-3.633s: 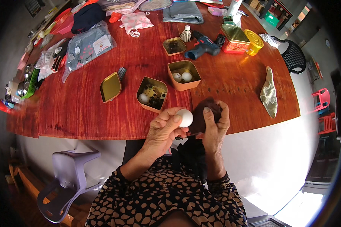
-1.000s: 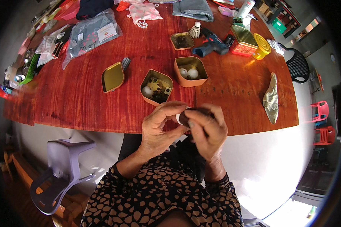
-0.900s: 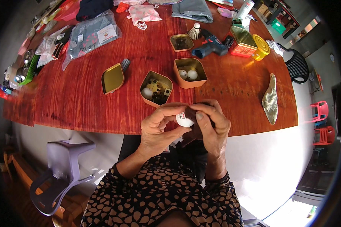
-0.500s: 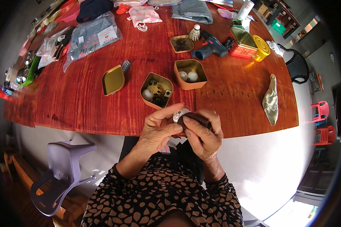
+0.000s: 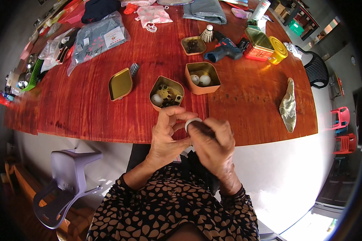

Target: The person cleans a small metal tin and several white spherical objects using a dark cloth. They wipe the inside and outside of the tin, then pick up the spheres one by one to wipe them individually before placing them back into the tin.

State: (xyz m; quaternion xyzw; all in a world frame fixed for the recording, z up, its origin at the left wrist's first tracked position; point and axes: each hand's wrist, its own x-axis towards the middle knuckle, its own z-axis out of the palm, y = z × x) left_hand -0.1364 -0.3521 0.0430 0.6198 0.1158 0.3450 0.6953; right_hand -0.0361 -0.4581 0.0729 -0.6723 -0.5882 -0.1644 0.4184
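Just over the table's near edge, my left hand (image 5: 163,138) is closed, fingertips and thumb round a small white ball (image 5: 191,122). Pressed against the ball's right side is a dark brown cloth (image 5: 204,128), bunched in my right hand (image 5: 218,150), which is smeared by motion. Beyond my fingers stands an orange-sided tin (image 5: 155,105) with a white ball (image 5: 157,99) and yellow and black bits inside. To its right, a second tin (image 5: 205,89) contains two white balls (image 5: 204,80).
A gold lid (image 5: 120,84) lies to the left. Farther back are a shallow tin (image 5: 193,46), a shuttlecock (image 5: 207,33), a blue cordless drill (image 5: 225,49), a red tin (image 5: 256,50) and a yellow can (image 5: 277,50). A pale cloth (image 5: 288,107) is at right.
My right hand has turned and shifted over the ball, covering more of the brown cloth. The fingers of my left hand have moved slightly up, and less of the ball shows.
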